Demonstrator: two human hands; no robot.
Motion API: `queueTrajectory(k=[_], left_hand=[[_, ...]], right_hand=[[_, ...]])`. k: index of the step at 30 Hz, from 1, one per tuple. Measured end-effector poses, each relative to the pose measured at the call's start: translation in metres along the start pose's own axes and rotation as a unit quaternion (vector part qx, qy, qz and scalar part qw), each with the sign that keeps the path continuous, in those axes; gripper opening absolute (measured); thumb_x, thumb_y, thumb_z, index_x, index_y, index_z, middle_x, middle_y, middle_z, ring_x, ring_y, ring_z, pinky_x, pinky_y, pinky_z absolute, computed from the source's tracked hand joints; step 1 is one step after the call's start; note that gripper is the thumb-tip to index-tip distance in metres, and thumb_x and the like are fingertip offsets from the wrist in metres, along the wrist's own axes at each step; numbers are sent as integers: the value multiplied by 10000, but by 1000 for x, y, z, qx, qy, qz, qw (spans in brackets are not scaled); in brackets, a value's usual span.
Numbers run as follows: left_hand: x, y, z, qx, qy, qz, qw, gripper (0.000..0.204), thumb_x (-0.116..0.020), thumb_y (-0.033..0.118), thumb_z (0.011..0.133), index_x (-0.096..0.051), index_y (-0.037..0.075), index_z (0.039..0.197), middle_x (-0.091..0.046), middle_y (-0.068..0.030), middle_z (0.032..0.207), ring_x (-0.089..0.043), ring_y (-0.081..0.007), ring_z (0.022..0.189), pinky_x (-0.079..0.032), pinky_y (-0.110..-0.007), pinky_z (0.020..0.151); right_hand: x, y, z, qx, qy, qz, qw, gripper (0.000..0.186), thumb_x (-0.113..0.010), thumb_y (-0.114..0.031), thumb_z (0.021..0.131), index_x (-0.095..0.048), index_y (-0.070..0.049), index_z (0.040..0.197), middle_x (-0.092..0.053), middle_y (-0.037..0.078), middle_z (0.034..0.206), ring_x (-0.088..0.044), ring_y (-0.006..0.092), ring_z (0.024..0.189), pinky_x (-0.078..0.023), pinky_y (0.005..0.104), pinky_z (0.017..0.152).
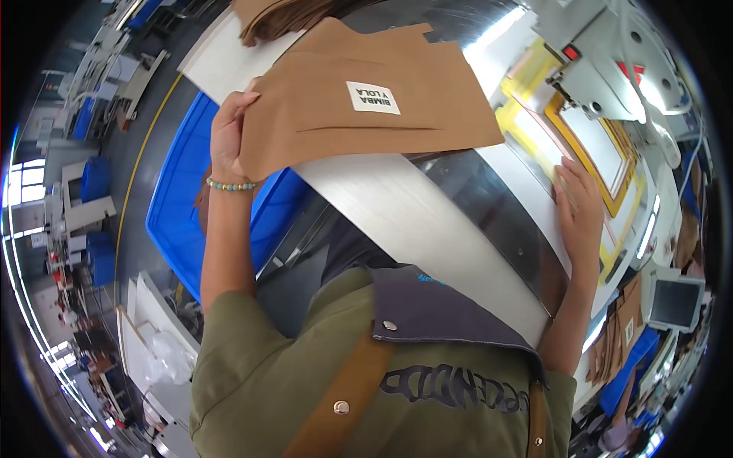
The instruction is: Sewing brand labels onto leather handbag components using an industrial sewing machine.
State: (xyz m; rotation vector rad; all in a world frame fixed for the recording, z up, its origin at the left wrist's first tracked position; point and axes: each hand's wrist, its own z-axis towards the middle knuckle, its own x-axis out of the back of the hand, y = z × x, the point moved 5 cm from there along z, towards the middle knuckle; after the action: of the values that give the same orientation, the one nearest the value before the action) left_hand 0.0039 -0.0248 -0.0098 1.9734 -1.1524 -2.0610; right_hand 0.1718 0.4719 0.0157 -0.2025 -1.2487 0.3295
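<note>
Brown panel (pixel 328 107) partly hides the left hand (pixel 227 131) clamping it; half-curled right hand (pixel 580 195): hold unclear.

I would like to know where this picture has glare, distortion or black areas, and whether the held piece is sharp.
Head view: white glare on the shiny table, upper right of the brown piece; head view: the yellow floor line looks curved, and the corners are black; head view: the piece looks sharp, its white label clear-edged.
</note>
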Motion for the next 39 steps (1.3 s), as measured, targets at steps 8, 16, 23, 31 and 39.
queueTrajectory(k=[8,16,23,31,39], left_hand=[[118,110,-143,-195,168,222,941,151,-551,5,981,-464,102,904,-651,-80,1050,-683,-205,989,-600,-367,911],[292,110,-243,-113,456,475,744,414,-593,-72,889,-702,27,1276,-694,13,930,-579,-66,707,-467,-194,664],[319,86,-238,55,488,729,477,401,-647,-44,775,-792,51,1136,-749,-66,1013,-702,-192,886,-563,-327,848],[205,73,-218,-77,432,894,92,340,-703,108,801,-774,101,1133,-672,-109,1150,-625,-315,1172,-515,-482,1012],[296,82,-252,150,528,801,240,612,-757,351,873,-653,101,1422,-563,-211,1492,-534,-369,1392,-467,-496,1133]], right_hand=[[-8,4,-5,6,-17,-14,1000,335,-639,-91,1003,-707,-46,1328,-652,117,1428,-587,312,1330,-437,406,1148],[-10,3,-5,13,-23,-49,998,330,-599,-131,1034,-698,-21,1329,-642,135,1429,-569,327,1338,-416,427,1169],[-11,4,-6,6,-27,-54,998,339,-598,-149,1046,-690,-25,1348,-634,135,1448,-558,327,1354,-408,429,1176],[-11,2,-5,13,-32,-66,997,350,-600,-150,1053,-680,-11,1363,-630,126,1460,-553,321,1361,-396,425,1183],[-12,5,-6,2,-44,-55,998,364,-597,-146,1054,-674,-40,1394,-615,115,1482,-539,304,1386,-389,420,1198]])
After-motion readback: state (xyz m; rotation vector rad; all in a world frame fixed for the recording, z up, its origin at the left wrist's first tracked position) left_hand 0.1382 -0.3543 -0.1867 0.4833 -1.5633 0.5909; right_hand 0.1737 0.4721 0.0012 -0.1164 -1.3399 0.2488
